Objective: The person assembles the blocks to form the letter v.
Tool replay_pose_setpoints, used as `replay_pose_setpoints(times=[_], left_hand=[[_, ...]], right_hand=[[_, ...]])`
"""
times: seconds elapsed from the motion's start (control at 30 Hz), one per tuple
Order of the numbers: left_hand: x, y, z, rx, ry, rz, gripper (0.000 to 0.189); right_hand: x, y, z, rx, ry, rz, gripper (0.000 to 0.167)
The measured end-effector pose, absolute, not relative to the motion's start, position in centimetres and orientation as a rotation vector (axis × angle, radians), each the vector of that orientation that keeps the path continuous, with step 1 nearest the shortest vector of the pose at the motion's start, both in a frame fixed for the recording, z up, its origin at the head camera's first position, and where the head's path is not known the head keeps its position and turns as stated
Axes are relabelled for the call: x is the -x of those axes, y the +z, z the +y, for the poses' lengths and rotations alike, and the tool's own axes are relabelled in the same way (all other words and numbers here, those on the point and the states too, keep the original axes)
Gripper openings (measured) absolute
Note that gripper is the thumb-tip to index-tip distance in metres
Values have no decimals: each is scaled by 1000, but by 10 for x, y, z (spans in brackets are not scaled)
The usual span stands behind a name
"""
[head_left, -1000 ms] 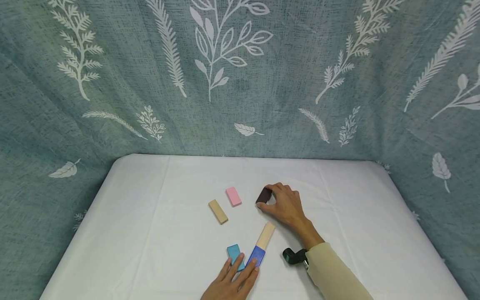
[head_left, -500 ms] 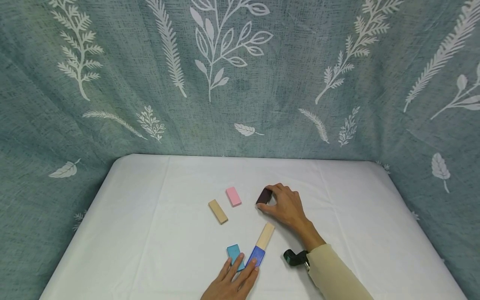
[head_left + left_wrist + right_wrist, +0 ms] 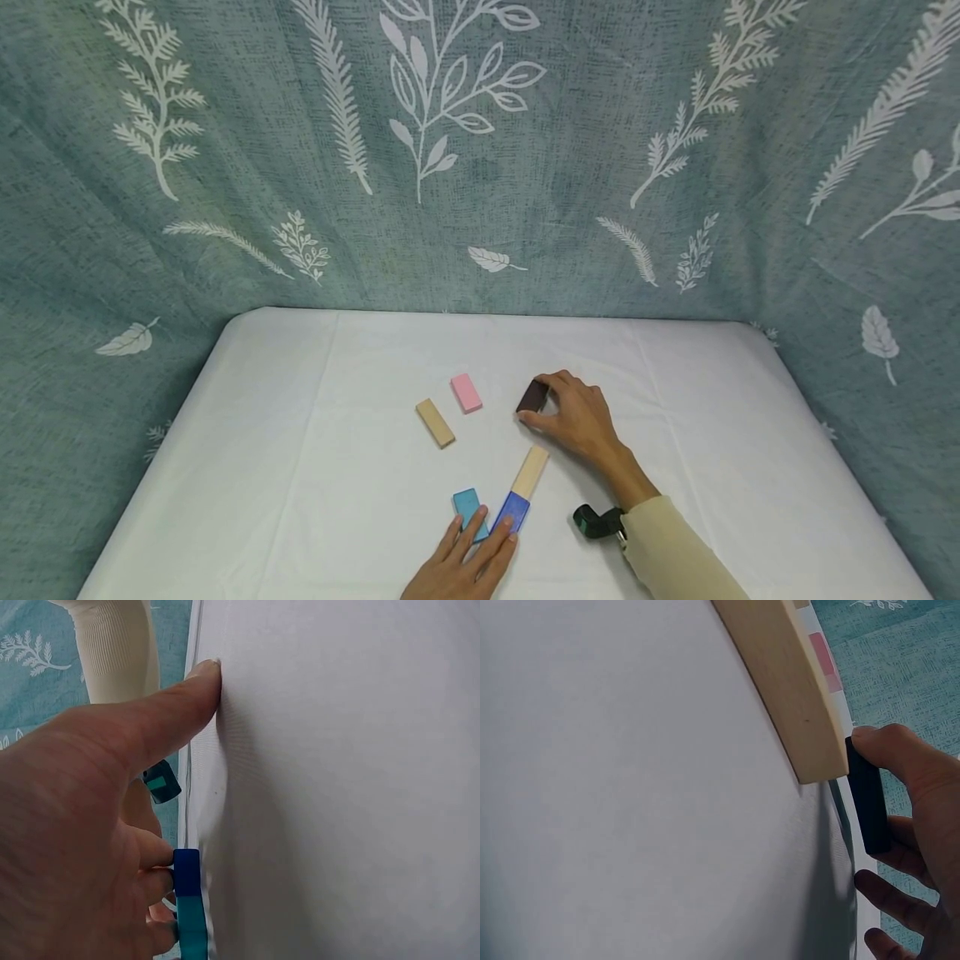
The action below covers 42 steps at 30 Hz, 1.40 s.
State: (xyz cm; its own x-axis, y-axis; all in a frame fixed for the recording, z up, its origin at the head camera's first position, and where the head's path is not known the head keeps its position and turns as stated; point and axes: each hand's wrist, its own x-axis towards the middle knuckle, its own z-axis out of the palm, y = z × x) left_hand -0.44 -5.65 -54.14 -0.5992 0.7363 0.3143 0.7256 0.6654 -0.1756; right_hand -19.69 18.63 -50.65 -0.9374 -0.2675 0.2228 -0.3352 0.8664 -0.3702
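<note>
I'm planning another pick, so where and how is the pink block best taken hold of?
Probably by the middle of its long sides, from above and the right. The pink block lies flat, longer than wide, so a pinch across its width looks easiest. The tan block sits close off its left side; the dark block on the right is farther, leaving more room there.
</note>
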Motion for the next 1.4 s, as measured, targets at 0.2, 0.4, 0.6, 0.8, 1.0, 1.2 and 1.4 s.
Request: replay_pose_setpoints(times=[0.2,0.4,0.6,0.8,1.0,1.2,1.4], left_hand=[[4,-543,-56,1153,52,-2509,81],[4,-544,-56,1154,41,-2498,81],[4,-543,-56,1155,40,-2509,82],[3,-543,-55,1154,45,-2519,82],[3,-545,-56,1153,49,-2512,82],[3,-546,-56,1141,69,-2487,82],[4,-546,-56,1137,59,-2481,83]], right_hand=[[195,-509,189,-476,620,-2869,71],[190,-508,191,-485,617,-2862,70],[186,-509,193,-487,606,-2861,69],[182,-510,196,-493,595,-2858,69],[177,-510,198,-492,594,-2853,68],[173,-511,201,-489,588,-2859,66],[169,-510,205,-488,603,-2842,67]])
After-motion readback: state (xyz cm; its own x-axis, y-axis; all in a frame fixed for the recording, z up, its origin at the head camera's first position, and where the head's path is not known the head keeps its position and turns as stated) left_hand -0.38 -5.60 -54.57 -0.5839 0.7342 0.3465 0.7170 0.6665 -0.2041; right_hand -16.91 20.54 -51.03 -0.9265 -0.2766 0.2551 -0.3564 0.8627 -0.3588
